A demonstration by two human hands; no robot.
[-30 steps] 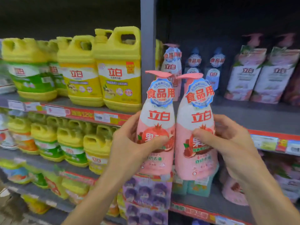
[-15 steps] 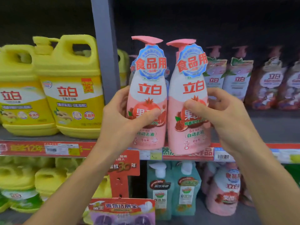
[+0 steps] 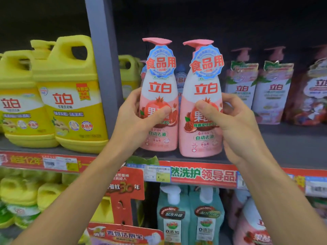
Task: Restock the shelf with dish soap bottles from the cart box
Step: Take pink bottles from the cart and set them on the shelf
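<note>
Two hands, left (image 3: 136, 119) and right (image 3: 235, 124), each grip an upright pink bottle (image 3: 159, 110) (image 3: 201, 119) at shelf (image 3: 292, 147) height.

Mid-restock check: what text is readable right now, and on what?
"立白": left pink bottle in the left hand.
"食品用": its round tag.
"自动去油": right pink bottle in the right hand.
"立白": yellow jug.
"然洗护 领导品": shelf strip.
Price tags: too blurred.

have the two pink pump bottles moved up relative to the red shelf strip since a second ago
Yes. Both pink pump bottles rose past the red shelf strip; their bases now sit at the shelf.
</note>
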